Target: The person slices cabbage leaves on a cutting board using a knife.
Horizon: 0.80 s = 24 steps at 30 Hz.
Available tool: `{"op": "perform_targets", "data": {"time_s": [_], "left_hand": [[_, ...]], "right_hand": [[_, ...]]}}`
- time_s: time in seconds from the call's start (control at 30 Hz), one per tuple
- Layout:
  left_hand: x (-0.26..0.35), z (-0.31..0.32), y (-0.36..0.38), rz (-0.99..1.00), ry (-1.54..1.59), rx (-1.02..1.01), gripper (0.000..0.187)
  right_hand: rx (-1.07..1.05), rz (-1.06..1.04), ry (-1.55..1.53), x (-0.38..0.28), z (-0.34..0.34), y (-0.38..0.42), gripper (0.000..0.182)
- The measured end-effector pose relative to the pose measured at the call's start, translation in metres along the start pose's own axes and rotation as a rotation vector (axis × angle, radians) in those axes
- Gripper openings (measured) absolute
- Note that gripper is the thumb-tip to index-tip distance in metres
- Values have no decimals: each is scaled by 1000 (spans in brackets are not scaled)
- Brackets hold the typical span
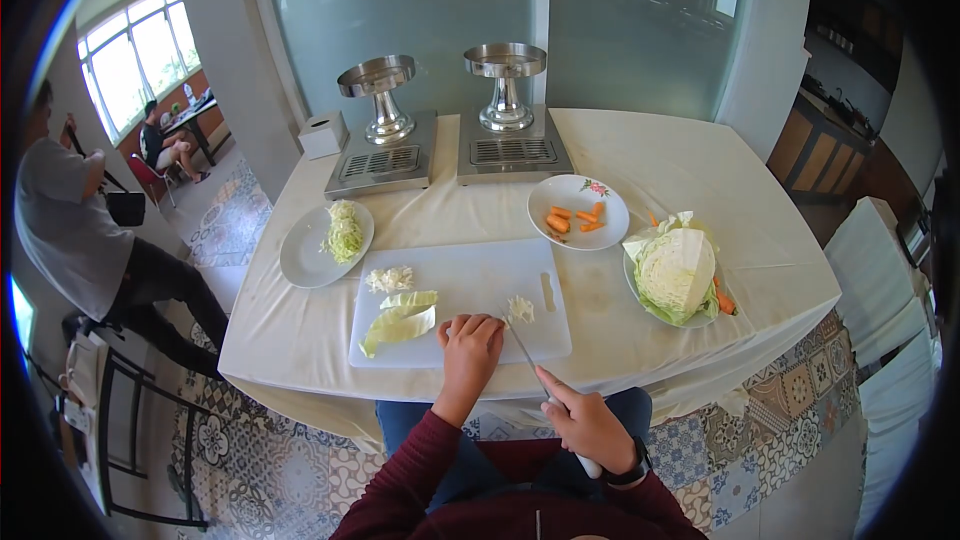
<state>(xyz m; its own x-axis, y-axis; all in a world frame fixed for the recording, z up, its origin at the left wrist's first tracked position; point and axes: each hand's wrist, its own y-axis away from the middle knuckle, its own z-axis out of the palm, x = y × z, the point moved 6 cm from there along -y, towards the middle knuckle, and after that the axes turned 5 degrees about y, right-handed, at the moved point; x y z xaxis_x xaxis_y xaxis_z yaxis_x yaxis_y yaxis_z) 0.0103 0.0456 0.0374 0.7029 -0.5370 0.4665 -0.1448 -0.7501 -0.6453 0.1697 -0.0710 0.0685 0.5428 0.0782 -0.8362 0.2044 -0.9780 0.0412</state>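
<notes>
My right hand (590, 432) grips a kitchen knife by its white handle, the blade (522, 348) slanting up and left over the white cutting board (470, 265). My left hand (472, 352) rests on the board beside the blade, fingers curled and pressed together; whatever lies beneath them is hidden. Shredded cabbage (520, 309) lies just beyond the knife tip. Left of my left hand are pale green cabbage leaf pieces (400, 322), with a pile of chopped cabbage (389, 280) behind them.
A plate (298, 250) holds shredded cabbage (343, 232). Carrot pieces (572, 218) sit in a floral plate (548, 192). A cut cabbage (676, 272) rests on a plate at right. Metal stands (386, 120) and a tissue box (322, 135) are behind. A person (85, 230) stands at left.
</notes>
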Motion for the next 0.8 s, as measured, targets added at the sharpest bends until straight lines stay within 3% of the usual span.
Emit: {"op": "perform_targets", "data": {"time_s": [0.27,0.37,0.57,0.8], "left_hand": [[0,0,1,-8,-13,4,6],[-1,0,1,-9,-10,1,6],[-1,-1,0,-11,4,-15,8],[0,1,0,1,-3,-5,8]], "right_hand": [[19,9,83,-9,3,3,53],[105,-139,90,-3,9,8,52],[0,21,189,-15,7,20,54],[37,-25,164,-7,12,9,54]]}}
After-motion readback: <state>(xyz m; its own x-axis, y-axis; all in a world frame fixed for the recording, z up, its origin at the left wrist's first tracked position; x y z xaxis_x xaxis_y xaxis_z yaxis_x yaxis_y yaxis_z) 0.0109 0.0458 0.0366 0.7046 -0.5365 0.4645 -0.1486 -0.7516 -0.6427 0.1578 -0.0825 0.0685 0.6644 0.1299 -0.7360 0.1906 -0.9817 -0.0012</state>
